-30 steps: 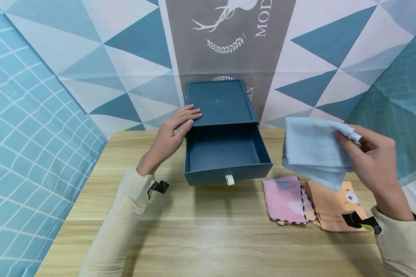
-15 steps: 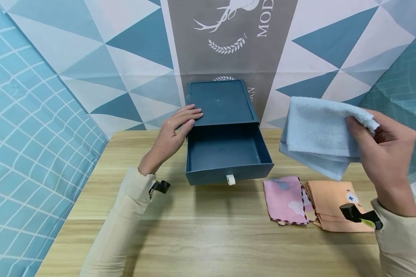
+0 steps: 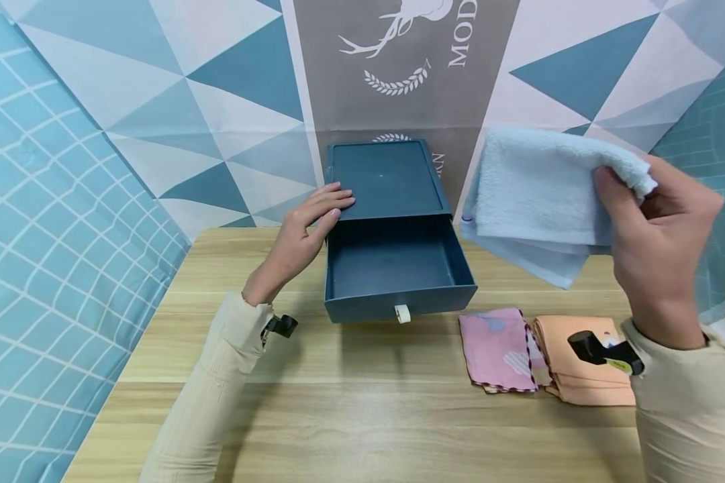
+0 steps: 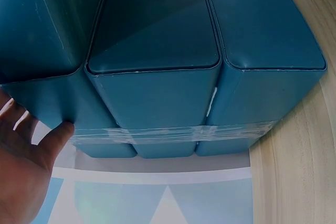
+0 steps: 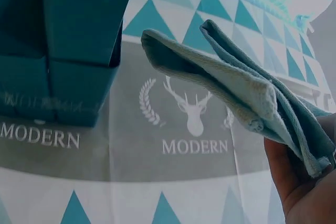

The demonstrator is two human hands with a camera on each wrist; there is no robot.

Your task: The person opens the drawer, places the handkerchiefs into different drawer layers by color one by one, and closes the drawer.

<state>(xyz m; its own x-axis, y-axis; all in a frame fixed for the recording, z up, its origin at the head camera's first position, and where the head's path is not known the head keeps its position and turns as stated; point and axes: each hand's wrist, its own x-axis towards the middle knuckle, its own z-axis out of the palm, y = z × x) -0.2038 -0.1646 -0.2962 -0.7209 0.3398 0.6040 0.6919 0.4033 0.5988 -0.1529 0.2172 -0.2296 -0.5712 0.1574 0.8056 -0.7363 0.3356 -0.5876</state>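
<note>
My left hand [image 3: 305, 231] rests with extended fingers on the top left edge of a dark blue drawer cabinet [image 3: 387, 178]. Its top drawer [image 3: 399, 302], with a white pull tab [image 3: 402, 313], stands pulled out, and nothing shows inside. In the left wrist view the cabinet side shows three stacked drawer units [image 4: 157, 98] bound by clear tape [image 4: 173, 134], the thumb touching the top one. Raised at the right, my right hand [image 3: 664, 235] pinches a folded light blue towel [image 3: 538, 188] by its right end. In the right wrist view the folded layers of the towel [image 5: 226, 82] fan apart.
A folded pink cloth [image 3: 498, 349] lies on the wooden table [image 3: 362, 416] right of the drawer. Beside it lies a folded orange cloth [image 3: 580, 362], partly behind the right wrist camera. Patterned fabric [image 3: 235, 87] hangs behind the cabinet.
My right hand has lifted the light blue towel higher, first drifting right and then moving back left towards the cabinet. My left hand stays on the cabinet, and the drawer has not moved.
</note>
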